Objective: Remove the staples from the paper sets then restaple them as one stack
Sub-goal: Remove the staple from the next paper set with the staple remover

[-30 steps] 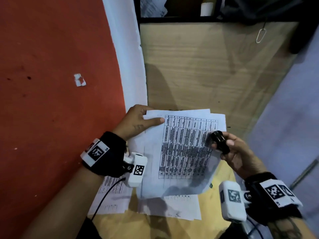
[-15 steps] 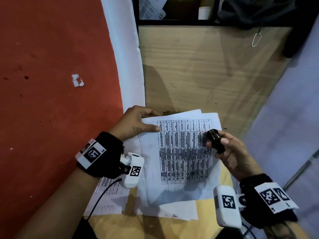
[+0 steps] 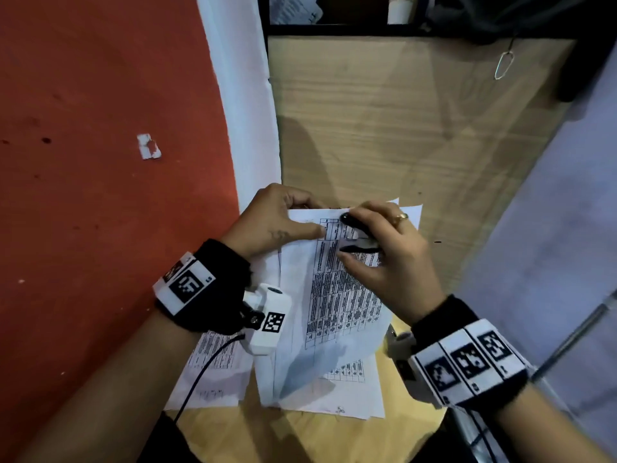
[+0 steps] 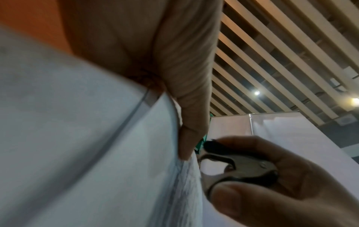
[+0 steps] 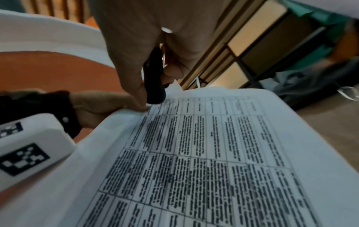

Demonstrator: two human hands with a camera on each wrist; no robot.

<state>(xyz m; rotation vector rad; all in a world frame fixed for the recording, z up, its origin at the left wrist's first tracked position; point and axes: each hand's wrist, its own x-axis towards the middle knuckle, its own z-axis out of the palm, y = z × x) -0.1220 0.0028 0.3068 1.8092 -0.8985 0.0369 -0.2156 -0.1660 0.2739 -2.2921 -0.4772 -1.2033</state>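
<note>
You hold one paper set [image 3: 337, 295] raised off the table [image 3: 384, 128], its far edge lifted toward you and its near edge drooping onto the sheets below. The printed table on its top page faces up. The tilt appears intended to present the upper left corner, where a staple would sit; the staple itself cannot be made out in any view.

Your left hand [image 3: 273, 222] pinches that corner, thumb on top and fingers curled behind the sheets. This steadies the corner so the tool has something firm to work against.

Your right hand [image 3: 384, 252] is closed round one staple remover [image 3: 357, 237], thumb on the lower grip and fingers over the upper. In the left wrist view its metal claws [image 4: 223, 165] stand apart and sit just beside the paper edge. Judged from this, the claws are about to bite; no staple is out of this set yet.

Count: one set in hand. Beneath it lie more printed sheets [image 3: 340, 392] and a further group [image 3: 213, 372] to their left under your wrist; at least two lots, exact sheet count not determinable. No stapler is visible.

Outlying items: one paperclip [image 3: 503, 65] at the far right of the table, and one torn paper scrap [image 3: 148, 147] on the red floor.
</note>
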